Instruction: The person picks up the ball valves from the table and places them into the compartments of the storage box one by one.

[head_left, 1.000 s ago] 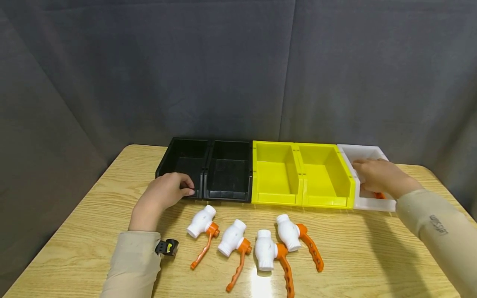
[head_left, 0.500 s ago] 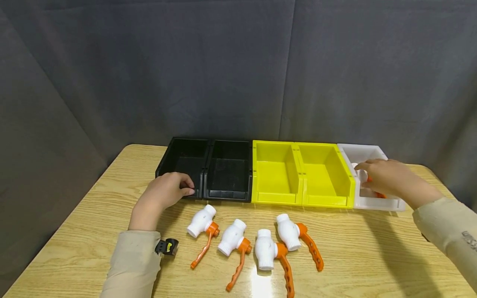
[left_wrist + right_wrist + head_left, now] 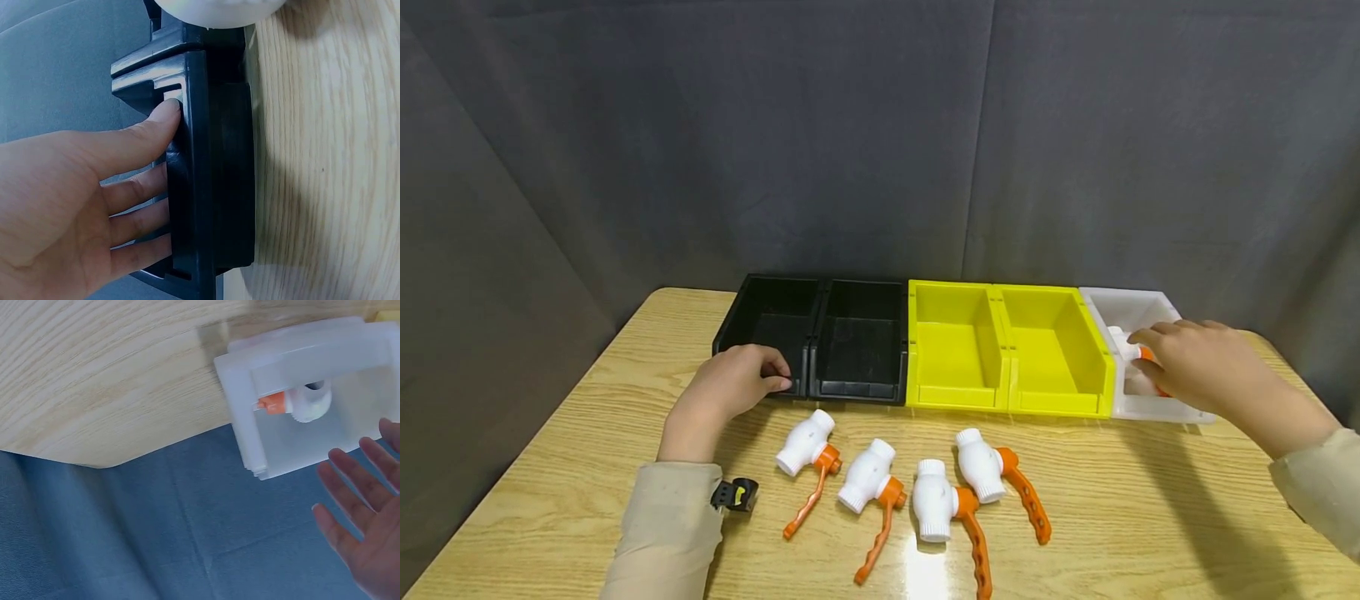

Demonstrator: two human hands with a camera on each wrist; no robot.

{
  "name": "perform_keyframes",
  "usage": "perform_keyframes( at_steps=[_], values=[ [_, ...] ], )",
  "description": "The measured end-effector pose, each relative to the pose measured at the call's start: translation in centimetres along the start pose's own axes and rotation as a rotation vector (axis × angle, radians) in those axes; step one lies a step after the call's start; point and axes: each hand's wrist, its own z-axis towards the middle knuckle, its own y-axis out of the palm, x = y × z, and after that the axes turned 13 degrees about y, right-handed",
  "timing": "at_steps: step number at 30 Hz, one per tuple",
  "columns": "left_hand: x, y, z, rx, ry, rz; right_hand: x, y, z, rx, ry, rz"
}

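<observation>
In the head view several white ball valves with orange handles lie in a row on the table, among them a ball valve (image 3: 934, 502) near the middle. My right hand (image 3: 1213, 362) is over the white bin (image 3: 1157, 408) at the far right, its fingers spread and holding nothing. Inside that bin lies another ball valve (image 3: 310, 402), partly hidden by the bin's wall in the right wrist view. My left hand (image 3: 733, 383) rests at the front rim of the leftmost black bin (image 3: 197, 175). Its thumb lies on the rim; the fingertips are hidden behind it.
A second black bin (image 3: 861, 390) and two yellow bins, the left yellow bin (image 3: 957, 398) and the right yellow bin (image 3: 1056, 404), stand between the hands, side by side. A grey curtain (image 3: 880, 142) hangs behind the wooden table (image 3: 572, 442).
My right hand has let go of the ball valve inside the white bin and drawn back to the right, its fingers spreading. The left hand stays where it was.
</observation>
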Motion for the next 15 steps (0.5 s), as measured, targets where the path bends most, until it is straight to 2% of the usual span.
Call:
perform_keyframes(
  at_steps=[9, 15],
  values=[
    [-0.1, 0.0, 0.0, 0.012, 0.009, 0.001, -0.5, -0.6, -1.0, 0.293, -0.107, 0.039],
    [-0.1, 0.1, 0.0, 0.011, 0.008, 0.001, -1.1, -1.3, -1.3, 0.392, -0.176, 0.069]
  ],
)
